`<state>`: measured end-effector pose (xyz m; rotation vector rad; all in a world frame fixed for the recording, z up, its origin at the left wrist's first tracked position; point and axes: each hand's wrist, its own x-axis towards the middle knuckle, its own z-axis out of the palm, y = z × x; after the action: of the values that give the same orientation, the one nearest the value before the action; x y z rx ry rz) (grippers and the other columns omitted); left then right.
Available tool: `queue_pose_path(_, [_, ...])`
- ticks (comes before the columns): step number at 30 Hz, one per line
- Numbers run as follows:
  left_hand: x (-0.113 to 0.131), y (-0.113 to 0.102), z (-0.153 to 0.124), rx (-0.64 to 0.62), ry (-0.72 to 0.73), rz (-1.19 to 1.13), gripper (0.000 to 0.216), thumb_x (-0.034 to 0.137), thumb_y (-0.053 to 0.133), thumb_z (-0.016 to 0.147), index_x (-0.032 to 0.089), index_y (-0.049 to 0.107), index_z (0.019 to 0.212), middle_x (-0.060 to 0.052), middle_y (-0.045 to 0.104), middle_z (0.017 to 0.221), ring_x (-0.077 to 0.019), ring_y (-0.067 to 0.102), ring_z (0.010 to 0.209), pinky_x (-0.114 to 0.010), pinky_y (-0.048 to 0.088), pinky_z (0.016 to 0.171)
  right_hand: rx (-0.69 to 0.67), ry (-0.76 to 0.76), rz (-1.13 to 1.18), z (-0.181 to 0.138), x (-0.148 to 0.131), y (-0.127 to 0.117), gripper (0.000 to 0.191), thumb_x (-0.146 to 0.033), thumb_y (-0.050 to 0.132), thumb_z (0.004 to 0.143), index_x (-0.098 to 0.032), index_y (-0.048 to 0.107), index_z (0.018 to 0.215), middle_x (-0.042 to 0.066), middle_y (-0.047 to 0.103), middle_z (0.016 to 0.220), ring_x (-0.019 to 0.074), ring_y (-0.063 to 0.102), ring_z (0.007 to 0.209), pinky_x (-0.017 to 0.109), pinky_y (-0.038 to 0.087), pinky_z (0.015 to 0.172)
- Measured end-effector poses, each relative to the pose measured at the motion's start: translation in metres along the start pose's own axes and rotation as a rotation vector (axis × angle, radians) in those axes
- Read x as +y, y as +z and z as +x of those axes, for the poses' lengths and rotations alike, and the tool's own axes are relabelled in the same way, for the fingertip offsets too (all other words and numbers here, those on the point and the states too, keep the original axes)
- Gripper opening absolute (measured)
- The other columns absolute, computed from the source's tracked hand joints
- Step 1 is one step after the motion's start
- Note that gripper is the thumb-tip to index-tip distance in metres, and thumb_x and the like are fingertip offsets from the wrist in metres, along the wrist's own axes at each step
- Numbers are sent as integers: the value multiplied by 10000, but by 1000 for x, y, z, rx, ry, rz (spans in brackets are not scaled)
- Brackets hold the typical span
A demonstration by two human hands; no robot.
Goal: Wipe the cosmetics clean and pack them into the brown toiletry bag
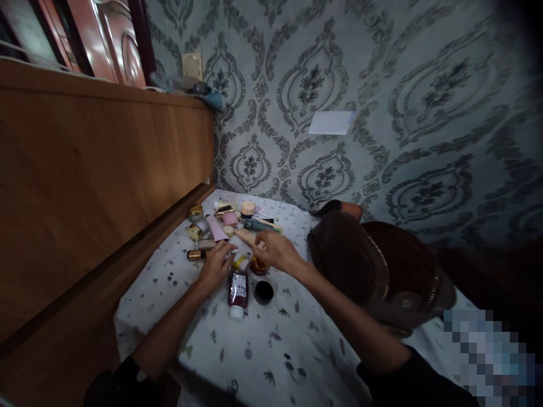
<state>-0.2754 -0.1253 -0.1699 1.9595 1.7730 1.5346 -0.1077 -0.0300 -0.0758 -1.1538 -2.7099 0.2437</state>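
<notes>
My left hand (215,264) reaches in among a group of cosmetics, its fingers bent around a small pale thing too unclear to name. My right hand (278,250) has its fingers curled at the near end of a beige tube (245,236). Below that hand an amber jar (259,265) is partly hidden. Closer to me lies a dark red bottle (238,289) with a white cap, beside a round black lid (263,292). A yellow item (240,262) shows between the hands. A pink tube (217,228) and a gold-capped bottle (196,255) lie by my left fingers.
More jars, including a peach-lidded jar (248,209) and gold-lidded jar (194,232), stand farther back on the patterned white cloth (250,350). A brown leather bag (345,263) sits at the right. A wooden panel (106,152) borders the left, with the papered wall (263,130) behind.
</notes>
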Motion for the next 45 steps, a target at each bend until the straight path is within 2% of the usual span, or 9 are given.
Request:
queue_pose_path(4, [-5, 4, -1, -18, -13, 70, 252, 114, 517, 888, 205, 678, 1059, -101, 665, 1073, -236, 635, 1013, -366, 516, 912, 102, -261, 2, 46, -52, -5, 261, -240, 596, 885, -207, 646, 1139, 79, 684, 1148, 246, 641, 1045, 308, 460, 820])
queue_pose_path(10, [-9, 6, -3, -58, -42, 151, 440, 21, 529, 815, 211, 634, 1198, -86, 661, 1216, -256, 606, 1157, -417, 497, 1015, -86, -737, -190, 120, -116, 46, 608, -163, 712, 778, -121, 495, 1345, 153, 558, 1349, 294, 530, 1236, 393, 465, 983])
queue_pose_path(16, [-1, 1, 1, -108, -6, 129, 545, -41, 488, 762, 197, 593, 1241, -104, 611, 1276, -244, 582, 1187, -394, 481, 1048, -145, -794, -231, 155, -122, 67, 380, -60, 557, 839, -158, 601, 1204, 147, 636, 1219, 316, 557, 1189, 418, 512, 885])
queue_pose_path(21, [-3, -1, 1, -119, 19, 133, 407, 0, 481, 805, 178, 626, 1140, -97, 624, 1136, -221, 610, 1054, -360, 519, 948, -51, -698, -62, 158, -110, 56, 432, -132, 615, 826, -122, 535, 1251, 157, 603, 1254, 293, 542, 1183, 408, 484, 942])
queue_pose_path(25, [-5, -2, 0, -75, 7, 142, 340, 16, 458, 840, 182, 645, 1071, -74, 614, 1052, -199, 612, 960, -329, 518, 879, 253, -521, 477, 144, -76, 34, 586, -254, 744, 715, -128, 512, 1239, 108, 612, 1220, 269, 560, 1138, 419, 439, 1007])
queue_pose_path(29, [4, -11, 2, -32, 41, 68, 267, 63, 468, 885, 179, 641, 1053, -65, 608, 1008, -200, 603, 978, -323, 496, 887, 334, -422, 873, 89, -24, 7, 596, -383, 784, 680, -178, 532, 1179, 50, 654, 1104, 234, 605, 1055, 399, 461, 982])
queue_pose_path(37, [12, -39, 2, -346, 108, 131, 164, 149, 503, 920, 191, 653, 973, -52, 623, 934, -202, 608, 881, -302, 477, 782, 343, 2, 1002, -58, 57, 33, 540, -394, 813, 647, -198, 571, 1088, 76, 665, 1088, 263, 619, 1034, 431, 487, 933])
queue_pose_path(40, [7, -30, 2, -396, 70, 210, 165, 125, 510, 897, 191, 657, 934, -46, 634, 906, -205, 613, 860, -304, 476, 780, 308, -3, 1017, -71, 65, 50, 504, -412, 799, 664, -215, 576, 1071, 52, 665, 1052, 242, 622, 1001, 402, 490, 921])
queue_pose_path(45, [16, -20, 10, -149, -22, 292, 170, 141, 485, 899, 161, 639, 967, -83, 626, 950, -244, 599, 929, -364, 480, 837, 396, 8, 1034, -44, 55, 63, 552, -412, 801, 604, -212, 555, 1057, 54, 647, 1052, 252, 609, 1014, 407, 483, 933])
